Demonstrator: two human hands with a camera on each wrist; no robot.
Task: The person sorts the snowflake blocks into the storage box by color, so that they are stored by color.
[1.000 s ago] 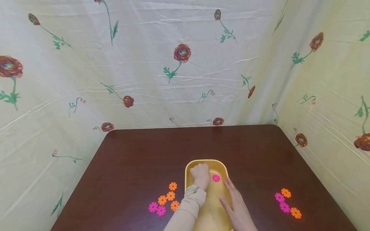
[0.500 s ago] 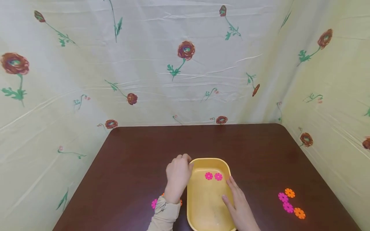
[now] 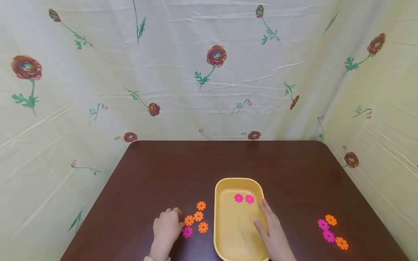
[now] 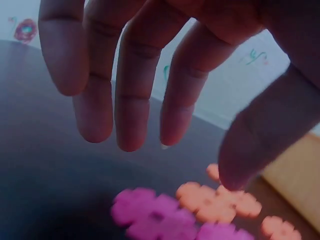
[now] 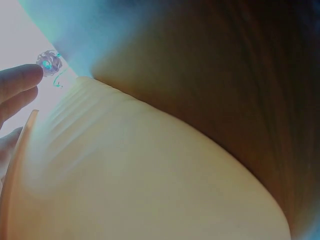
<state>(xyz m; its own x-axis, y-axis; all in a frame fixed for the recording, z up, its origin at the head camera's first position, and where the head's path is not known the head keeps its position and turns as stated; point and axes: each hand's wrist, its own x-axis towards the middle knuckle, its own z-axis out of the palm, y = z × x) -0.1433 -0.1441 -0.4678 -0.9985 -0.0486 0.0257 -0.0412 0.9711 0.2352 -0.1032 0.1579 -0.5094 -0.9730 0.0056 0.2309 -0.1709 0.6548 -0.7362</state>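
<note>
The left hand (image 3: 167, 228) hovers over the tabletop (image 3: 163, 170) with its grip wide, fingers (image 4: 130, 100) loosely bent above a pink disc (image 3: 187, 231) and holding nothing. 4 orange discs (image 3: 198, 216) lie just beside it. The right hand (image 3: 272, 232) rests flat on the right rim of the tray (image 3: 222, 232), fingers straight. 2 pink discs (image 3: 244, 198) lie inside the tray.

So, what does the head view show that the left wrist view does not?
Only the head view shows the right hand resting on the yellow tray's right rim, two pink discs inside it, and four discs at far right. Only the left wrist view shows the left fingertips spread above the table. Both show the left hand beside the pink and orange discs.
</note>
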